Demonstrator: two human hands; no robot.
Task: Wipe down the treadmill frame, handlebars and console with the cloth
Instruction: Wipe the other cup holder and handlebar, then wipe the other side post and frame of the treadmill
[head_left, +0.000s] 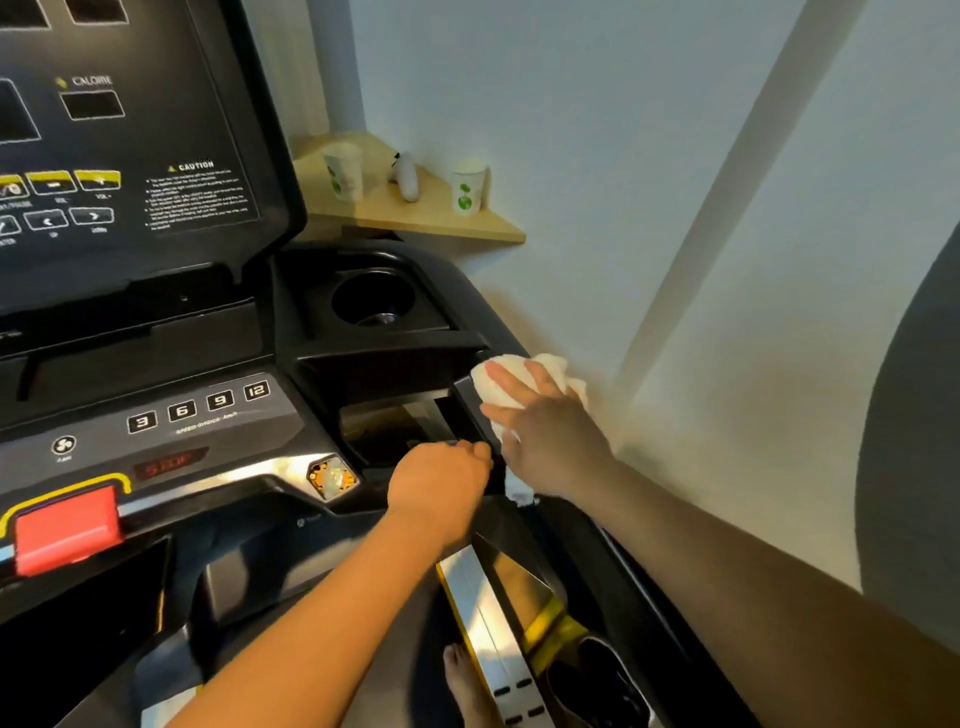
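Fingers (503, 378) of right hand (550, 431) flat over cloth (514, 359), cloth on handlebar (470, 402)

Camera: one wide-angle view, worn on the person's head.
Position: over the treadmill (249, 571), close to its right edge.
Direction: forward and down, angled toward the wall (675, 156) on the right.
Nearness: arm's reach; the left hand (441, 483) and right hand (545, 431) meet near mid-frame.
Coverage: the console (130, 156) fills the upper left; a bare foot (462, 675) shows at the bottom.

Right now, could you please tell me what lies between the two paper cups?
In the head view, a small white object lies between the left cup and right cup.
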